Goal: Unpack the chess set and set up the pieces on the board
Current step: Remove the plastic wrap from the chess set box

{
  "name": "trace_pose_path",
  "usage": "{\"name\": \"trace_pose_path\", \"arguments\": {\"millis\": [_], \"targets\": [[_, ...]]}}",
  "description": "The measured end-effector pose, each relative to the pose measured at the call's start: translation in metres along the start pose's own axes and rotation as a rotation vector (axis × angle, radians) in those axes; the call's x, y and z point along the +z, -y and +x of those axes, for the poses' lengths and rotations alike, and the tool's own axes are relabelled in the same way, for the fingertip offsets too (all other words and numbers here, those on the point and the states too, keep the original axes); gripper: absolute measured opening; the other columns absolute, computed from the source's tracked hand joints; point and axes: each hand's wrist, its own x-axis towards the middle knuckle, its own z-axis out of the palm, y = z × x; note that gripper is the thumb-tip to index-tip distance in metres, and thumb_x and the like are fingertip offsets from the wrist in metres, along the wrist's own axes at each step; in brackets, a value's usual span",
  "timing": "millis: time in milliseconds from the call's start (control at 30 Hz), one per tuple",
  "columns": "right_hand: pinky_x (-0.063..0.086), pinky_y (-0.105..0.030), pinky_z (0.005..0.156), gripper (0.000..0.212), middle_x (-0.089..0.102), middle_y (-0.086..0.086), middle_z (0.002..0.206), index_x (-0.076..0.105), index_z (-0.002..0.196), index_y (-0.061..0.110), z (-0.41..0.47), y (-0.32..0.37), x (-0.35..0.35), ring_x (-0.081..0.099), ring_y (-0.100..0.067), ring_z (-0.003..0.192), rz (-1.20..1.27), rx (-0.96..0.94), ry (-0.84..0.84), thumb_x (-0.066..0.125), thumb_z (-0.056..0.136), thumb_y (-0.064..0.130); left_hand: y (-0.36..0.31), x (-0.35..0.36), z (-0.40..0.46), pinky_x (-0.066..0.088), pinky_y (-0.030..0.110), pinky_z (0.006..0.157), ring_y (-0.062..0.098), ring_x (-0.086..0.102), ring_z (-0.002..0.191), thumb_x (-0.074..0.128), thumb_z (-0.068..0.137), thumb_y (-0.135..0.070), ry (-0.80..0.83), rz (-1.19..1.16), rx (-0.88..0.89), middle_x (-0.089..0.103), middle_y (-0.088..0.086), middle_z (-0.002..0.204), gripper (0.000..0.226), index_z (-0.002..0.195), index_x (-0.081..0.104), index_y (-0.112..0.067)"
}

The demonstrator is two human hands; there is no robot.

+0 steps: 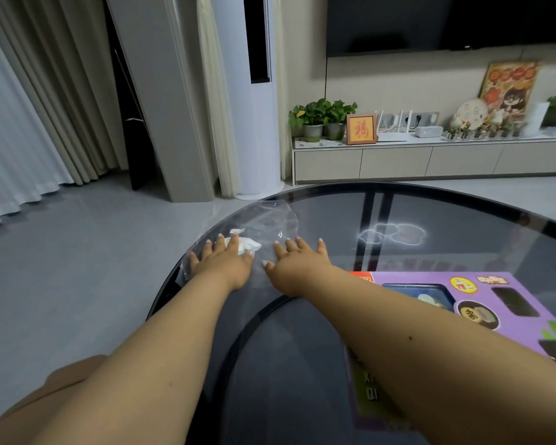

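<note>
Left hand (pixel 224 263): laid flat on the wrap at the middle of the frame, fingers straight and spread, nothing gripped.
Right hand (pixel 297 264): just beside the left, also pressed flat on the wrap, fingers straight and apart.
Wrap (pixel 270 224): clear plastic sheet, spread over the table's left edge, pinned under both hands; pretty hard to see against the glass.
Paper (pixel 246 245): small crumpled white bit, seen under the left fingertips, on or inside the wrap, can't be told which.
Box (pixel 430 284): purple chess set box, lower right of the frame, lying flat on the table; its near part is covered by the right forearm. Shown shut as far as can be made out.
Table (pixel 446 226): round dark glass top, ceiling light reflected in it right of centre.
Air conditioner (pixel 257 123): tall white column, upper centre, behind the table.
Curtains (pixel 39 91): hung across the upper left.
Cabinet (pixel 430 162): low, along the wall at upper right, loaded with plants (pixel 321 118), a red frame (pixel 361 129), a router (pixel 392 125).
TV (pixel 446 20): mounted dark at the top right.
</note>
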Motion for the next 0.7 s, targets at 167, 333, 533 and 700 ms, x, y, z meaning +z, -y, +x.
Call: {"name": "trace_pose_path", "arguments": {"millis": [167, 333, 533, 700], "targets": [[-0.009, -0.054, 0.114, 0.063, 0.0, -0.003, 0.16, 0.002, 0.152, 0.018, -0.009, -0.01, -0.011, -0.006, -0.02, 0.147, 0.034, -0.033, -0.073, 0.012, 0.099, 0.049, -0.009, -0.001, 0.004, -0.006, 0.054, 0.117, 0.026, -0.006, 0.148, 0.016, 0.099, -0.054, -0.026, -0.029, -0.014, -0.005, 0.001, 0.162, 0.062, 0.154, -0.002, -0.03], [0.0, -0.05, 0.117, 0.061, 0.008, -0.003, 0.16, 0.009, 0.152, 0.016, -0.028, -0.028, -0.019, 0.001, -0.019, 0.148, 0.137, -0.046, -0.168, 0.016, 0.1, 0.046, -0.008, -0.011, -0.011, -0.007, 0.055, 0.116, 0.024, -0.006, 0.149, 0.012, 0.098, -0.056, -0.126, 0.012, 0.021, -0.002, -0.001, 0.162, 0.063, 0.153, 0.0, -0.03], [0.017, -0.04, 0.117, 0.057, 0.023, -0.002, 0.156, 0.022, 0.15, 0.017, -0.072, -0.061, -0.028, 0.017, -0.019, 0.145, 0.31, -0.01, -0.335, 0.025, 0.101, 0.045, -0.032, -0.025, -0.061, -0.009, 0.05, 0.117, 0.019, -0.006, 0.149, 0.017, 0.099, -0.054, -0.259, -0.143, 0.109, 0.004, -0.002, 0.162, 0.063, 0.154, 0.006, -0.025], [0.027, -0.04, 0.113, 0.056, 0.034, -0.002, 0.152, 0.029, 0.148, 0.019, -0.115, -0.09, -0.026, 0.03, -0.021, 0.14, 0.384, 0.08, -0.375, 0.03, 0.1, 0.047, -0.071, -0.017, -0.113, -0.007, 0.045, 0.117, 0.017, -0.003, 0.149, 0.019, 0.1, -0.051, -0.22, -0.214, 0.174, 0.008, -0.002, 0.162, 0.063, 0.154, 0.011, -0.019]]}}
